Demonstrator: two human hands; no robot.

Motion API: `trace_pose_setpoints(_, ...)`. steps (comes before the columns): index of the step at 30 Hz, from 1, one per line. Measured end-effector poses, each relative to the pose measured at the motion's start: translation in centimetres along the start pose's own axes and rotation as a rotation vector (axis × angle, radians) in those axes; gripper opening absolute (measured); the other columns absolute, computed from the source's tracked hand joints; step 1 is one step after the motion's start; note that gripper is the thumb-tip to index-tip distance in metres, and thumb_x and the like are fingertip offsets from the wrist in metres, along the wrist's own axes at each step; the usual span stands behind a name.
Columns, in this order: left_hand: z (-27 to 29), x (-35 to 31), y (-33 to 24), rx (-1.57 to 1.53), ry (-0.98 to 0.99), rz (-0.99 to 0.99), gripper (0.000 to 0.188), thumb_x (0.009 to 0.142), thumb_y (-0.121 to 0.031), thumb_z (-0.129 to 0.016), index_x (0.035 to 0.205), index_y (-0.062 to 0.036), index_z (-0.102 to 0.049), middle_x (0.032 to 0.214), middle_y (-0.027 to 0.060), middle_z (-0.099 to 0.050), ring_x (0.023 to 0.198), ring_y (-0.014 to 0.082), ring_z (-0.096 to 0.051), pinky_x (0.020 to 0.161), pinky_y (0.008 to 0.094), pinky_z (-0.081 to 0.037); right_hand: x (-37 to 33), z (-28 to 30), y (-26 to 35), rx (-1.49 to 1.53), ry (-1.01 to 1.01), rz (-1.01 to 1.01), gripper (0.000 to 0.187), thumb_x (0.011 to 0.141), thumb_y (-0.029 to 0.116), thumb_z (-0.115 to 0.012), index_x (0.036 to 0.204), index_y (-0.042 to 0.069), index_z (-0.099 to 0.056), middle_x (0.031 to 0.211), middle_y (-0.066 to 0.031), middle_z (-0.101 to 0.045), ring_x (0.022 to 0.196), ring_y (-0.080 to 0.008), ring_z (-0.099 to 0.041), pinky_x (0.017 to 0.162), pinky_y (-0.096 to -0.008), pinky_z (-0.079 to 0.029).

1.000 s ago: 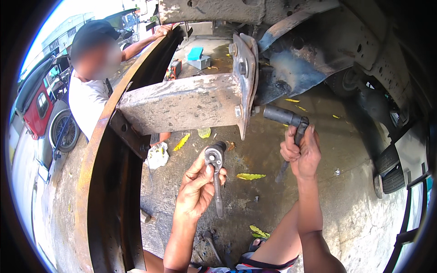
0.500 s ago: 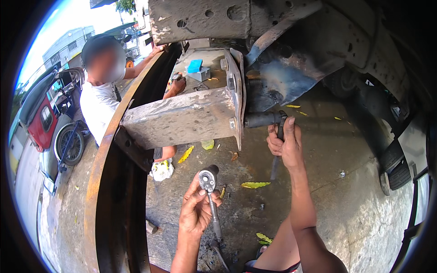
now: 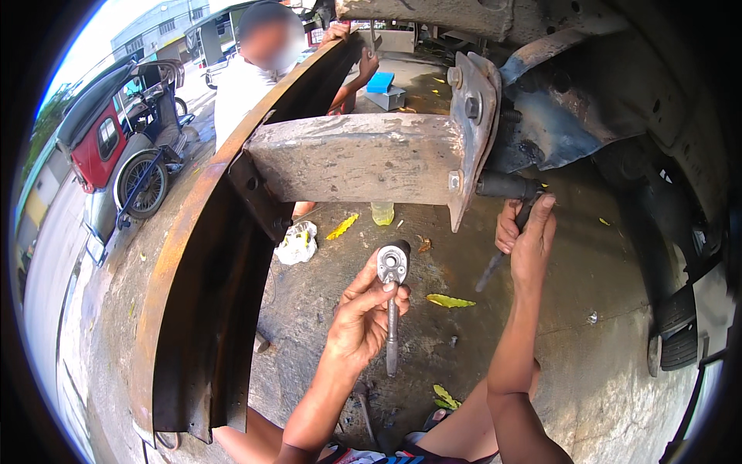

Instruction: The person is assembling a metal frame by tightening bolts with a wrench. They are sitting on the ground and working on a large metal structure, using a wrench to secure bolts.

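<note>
My left hand (image 3: 362, 321) grips a ratchet wrench (image 3: 393, 265), its round head up and handle pointing down. A dark socket shows behind that head. My right hand (image 3: 528, 232) is closed around a second wrench (image 3: 492, 269), whose long handle slants down to the left. Its black socket (image 3: 502, 185) sits against the back of a steel flange plate (image 3: 473, 139), in line with the lower bolt (image 3: 454, 181). Above, more hex bolts pass through the plate. The plate caps a square steel tube (image 3: 355, 158), which joins a long rusty beam (image 3: 197, 232).
A co-worker (image 3: 267, 54) stands behind the beam with one hand on its edge. A scorched vehicle frame (image 3: 564, 116) hangs at upper right. On the concrete lie a white plastic bag (image 3: 297, 243), leaves and a metal tool (image 3: 365, 410). A red sidecar vehicle (image 3: 100, 139) is parked left.
The view has shifted, so the scene sits further right and higher. The ratchet in my left hand is now more upright. The co-worker's lower hand has risen toward the beam.
</note>
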State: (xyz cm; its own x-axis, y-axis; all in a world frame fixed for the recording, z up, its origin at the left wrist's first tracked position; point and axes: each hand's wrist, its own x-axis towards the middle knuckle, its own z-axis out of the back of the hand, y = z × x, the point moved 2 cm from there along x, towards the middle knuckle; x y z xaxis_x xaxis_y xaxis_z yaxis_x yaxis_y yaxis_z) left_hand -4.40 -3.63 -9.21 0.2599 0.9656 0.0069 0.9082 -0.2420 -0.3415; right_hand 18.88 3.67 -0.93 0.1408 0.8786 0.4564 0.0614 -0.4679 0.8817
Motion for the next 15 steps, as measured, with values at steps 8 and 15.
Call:
trace_pose_setpoints(8, 2.5, 0.2, 1.3, -0.063, -0.102, 0.003, 0.065, 0.093, 0.005, -0.057, 0.154, -0.0067, -0.038, 0.115, 0.0163, -0.062, 0.093, 0.0249, -0.069, 0.085, 0.0375, -0.062, -0.1, -1.1, 1.0, -0.057, -0.077, -0.027, 0.068, 0.104, 0.069, -0.032, 0.082, 0.007, -0.047, 0.06, 0.0037, -0.036, 0.047, -0.0053, -0.034, 0.041, -0.0231, -0.026)
trace_pose_setpoints(15, 2.9, 0.7, 1.4, -0.052, -0.18, -0.026, 0.065, 0.092, 0.007, -0.059, 0.152, -0.0127, -0.043, 0.104, 0.0093, -0.061, 0.087, 0.0218, -0.065, 0.077, 0.0337, -0.06, -0.1, -1.1, 1.1, -0.061, -0.115, -0.042, 0.071, 0.103, 0.072, -0.032, 0.07, 0.01, -0.04, 0.058, 0.0042, -0.034, 0.046, -0.005, -0.033, 0.041, -0.0225, -0.026)
